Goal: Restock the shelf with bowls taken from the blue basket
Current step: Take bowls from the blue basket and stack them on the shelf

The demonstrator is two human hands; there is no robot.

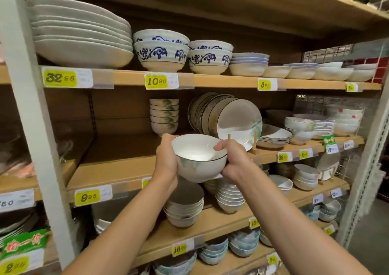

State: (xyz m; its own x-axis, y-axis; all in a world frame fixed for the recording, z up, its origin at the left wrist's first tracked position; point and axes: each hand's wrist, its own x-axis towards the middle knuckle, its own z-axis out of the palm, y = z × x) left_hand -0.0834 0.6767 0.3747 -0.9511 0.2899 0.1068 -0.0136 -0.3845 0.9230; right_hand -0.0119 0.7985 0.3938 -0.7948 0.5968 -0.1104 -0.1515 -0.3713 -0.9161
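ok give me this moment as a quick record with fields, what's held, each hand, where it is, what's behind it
held: white bowl, dark rim, upright
left hand: grips the bowl's left side
right hand: grips the right side, thumb over the rim
position: at the front edge of the middle shelf, seemingly not set down yet
behind: bowl stack and plates standing on edge
basket: not in view

A pale metal upright (31, 106) crosses the left of the frame; grey floor (370, 243) shows lower right, wire mesh (328, 53) upper right.
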